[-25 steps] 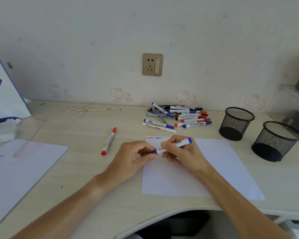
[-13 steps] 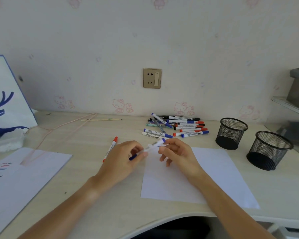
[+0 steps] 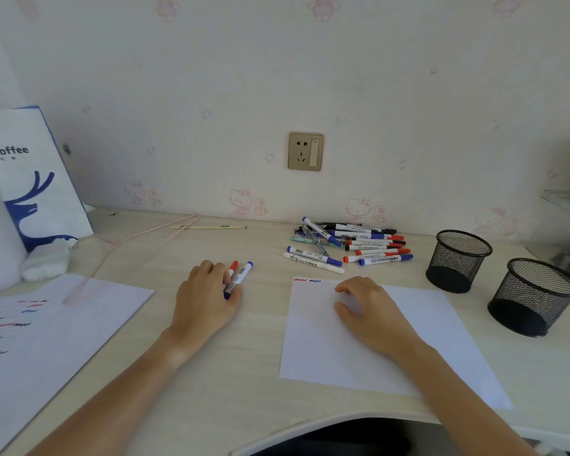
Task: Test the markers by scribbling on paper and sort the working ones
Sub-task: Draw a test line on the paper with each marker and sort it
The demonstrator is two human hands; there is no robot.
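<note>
Two hands lie low on the pale wooden tabletop (image 3: pixel 264 383): the left hand (image 3: pixel 204 301) grasps a blue-capped white marker (image 3: pixel 239 279) beside a red-capped white marker (image 3: pixel 231 269); the right hand (image 3: pixel 369 311), loosely curled and released, rests on the white paper sheet (image 3: pixel 316 350).

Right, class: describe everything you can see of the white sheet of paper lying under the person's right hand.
The white sheet of paper is a plain, thin, rectangular sheet lying flat on the pale wooden desk, slightly skewed, its near edge close to the desk's curved front. It looks smooth and uncreased. Two short scribbles mark its far left corner, one red, one blue; the rest is blank. The right hand rests on its upper part, fingers loosely curled, holding nothing. The marker pile lies just beyond it, apart.
</note>
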